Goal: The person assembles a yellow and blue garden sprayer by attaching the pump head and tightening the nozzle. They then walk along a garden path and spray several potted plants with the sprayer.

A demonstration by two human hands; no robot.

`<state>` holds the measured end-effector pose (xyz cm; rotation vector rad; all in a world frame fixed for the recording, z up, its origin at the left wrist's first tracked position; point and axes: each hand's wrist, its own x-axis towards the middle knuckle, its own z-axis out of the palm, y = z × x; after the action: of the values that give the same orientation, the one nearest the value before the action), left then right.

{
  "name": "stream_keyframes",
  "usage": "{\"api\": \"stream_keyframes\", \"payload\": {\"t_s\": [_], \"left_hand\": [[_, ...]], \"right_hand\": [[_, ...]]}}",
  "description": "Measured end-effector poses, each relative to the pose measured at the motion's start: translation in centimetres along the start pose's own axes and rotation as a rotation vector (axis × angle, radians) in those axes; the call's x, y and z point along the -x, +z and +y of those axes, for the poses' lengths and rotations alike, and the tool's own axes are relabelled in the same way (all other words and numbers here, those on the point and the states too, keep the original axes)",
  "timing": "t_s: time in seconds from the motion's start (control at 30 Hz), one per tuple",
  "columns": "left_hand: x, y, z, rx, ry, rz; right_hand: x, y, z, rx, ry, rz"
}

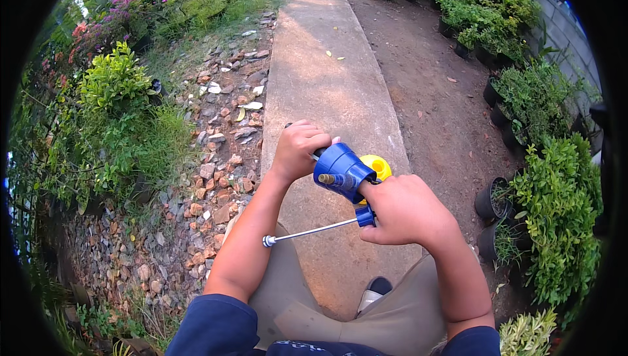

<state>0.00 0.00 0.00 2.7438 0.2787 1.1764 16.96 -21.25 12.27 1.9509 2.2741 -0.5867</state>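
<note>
Your left hand (297, 150) is closed on the pump handle; your right hand (405, 211) grips the sprayer (343, 171) by its wand (307, 232). Pump straight and keep the sprayer steady.

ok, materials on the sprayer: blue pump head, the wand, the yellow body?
Blue pump head: looks like moulded plastic, smooth with a slight sheen and rounded edges. Spray wand: likely metal, thin, straight and silvery with a bright glint; its tip fitting is too small to tell. Yellow tank: probably glossy plastic, mostly hidden behind the head.
</note>
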Motion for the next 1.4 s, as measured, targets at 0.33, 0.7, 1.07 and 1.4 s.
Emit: {"api": "stream_keyframes", "payload": {"t_s": [0.33,0.7,1.07,1.4], "left_hand": [[0.9,1.4,-1.1,0.067,-0.041,-0.008],[-0.1,1.2,-0.6,-0.032,-0.097,0.223],[0.5,1.7,-1.6,-0.015,-0.034,0.316],[2.8,3.4,-4.6,0.14,-0.105,0.089]], "right_hand": [[1.9,-1.2,-0.4,-0.052,-0.001,0.048],[-0.3,0.0,0.3,-1.148,-0.173,-0.026],[-2.6,2.8,-3.3,-1.626,-0.112,-0.112],[-1.6,2.5,-4.1,-0.745,0.1,0.3]]}}
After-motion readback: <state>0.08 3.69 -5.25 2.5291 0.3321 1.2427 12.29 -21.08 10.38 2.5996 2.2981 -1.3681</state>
